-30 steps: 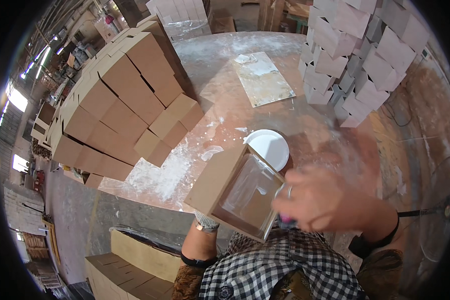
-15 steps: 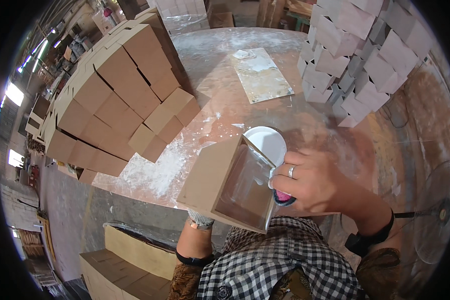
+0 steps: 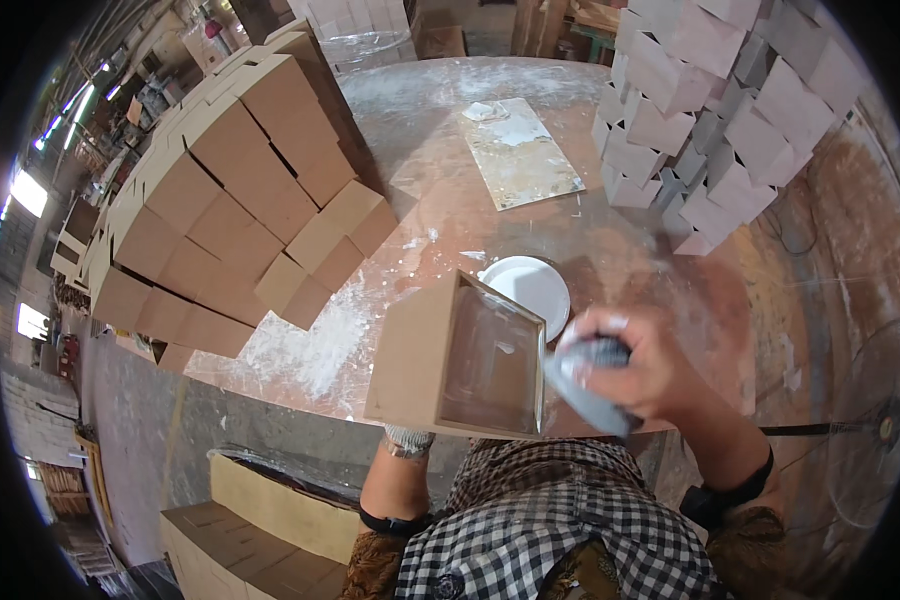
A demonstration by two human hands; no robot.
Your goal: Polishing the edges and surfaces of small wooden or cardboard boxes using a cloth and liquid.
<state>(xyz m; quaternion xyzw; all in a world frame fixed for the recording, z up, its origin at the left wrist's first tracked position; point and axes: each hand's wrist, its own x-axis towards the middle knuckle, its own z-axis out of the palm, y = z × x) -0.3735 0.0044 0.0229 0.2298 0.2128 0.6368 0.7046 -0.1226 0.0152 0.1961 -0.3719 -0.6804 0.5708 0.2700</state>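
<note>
A brown open-fronted box (image 3: 405, 355) is held tilted over the table's near edge, its opening turned toward my right hand. Wet-looking whitish smears show on the inner face and along the rim nearest that hand. My left hand (image 3: 410, 437), in a light knit glove, supports the box from beneath; its fingers are hidden behind it. My right hand (image 3: 645, 365) grips a grey pad (image 3: 592, 395), blurred by motion, right beside the box's right rim. Just beyond the box stands a round white tub (image 3: 527, 290) with white stuff in it.
Brown boxes (image 3: 240, 180) are stacked high at the left of the table (image 3: 440, 215). White-coated boxes (image 3: 680, 120) rise in a stack at the right. A stained board (image 3: 525, 160) lies farther back. More brown boxes (image 3: 260, 540) sit low at the near left.
The box has turned slightly, its opening now more upright in view. My right hand has shifted a little right and rotated, bringing the grey side of the pad into view.
</note>
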